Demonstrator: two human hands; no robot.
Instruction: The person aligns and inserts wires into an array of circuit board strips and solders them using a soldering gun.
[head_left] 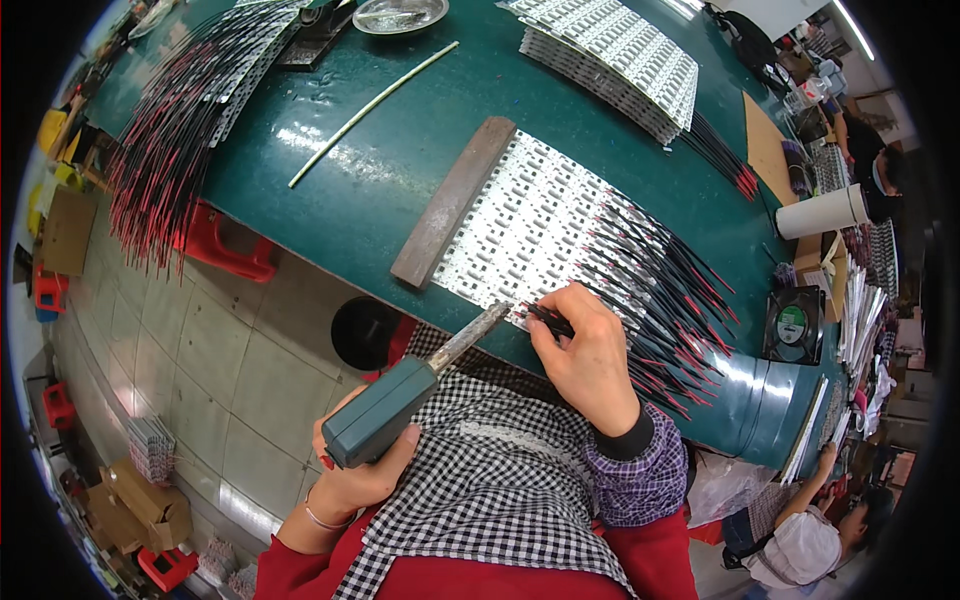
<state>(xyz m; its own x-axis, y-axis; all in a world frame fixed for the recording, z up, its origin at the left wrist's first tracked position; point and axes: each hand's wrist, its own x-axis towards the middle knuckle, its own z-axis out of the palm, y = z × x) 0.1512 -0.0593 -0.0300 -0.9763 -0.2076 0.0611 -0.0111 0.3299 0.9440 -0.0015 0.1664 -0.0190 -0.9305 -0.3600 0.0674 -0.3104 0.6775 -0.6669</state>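
Note:
My left hand (365, 465) is wrapped round the dark green boxy handle of a soldering gun (385, 408). Its metal tip reaches the near edge of a white circuit board panel (510, 215), close to my right fingertips. Thumb and fingers of my right hand (588, 350) pinch a black wire (550, 318) at that same edge; the wire's end is partly hidden by the fingers. Many black wires with red ends (665, 290) fan out over the panel's right side. Against its left edge lies a brown bar (455, 205).
The green table (330, 220) also carries a thin pale stick (375, 112), stacked panels (610, 60), a wired bundle (180, 130), a metal dish (400, 15) and a small fan (793, 325). Red stools (230, 250) stand below. Another person (810, 540) sits at the lower right.

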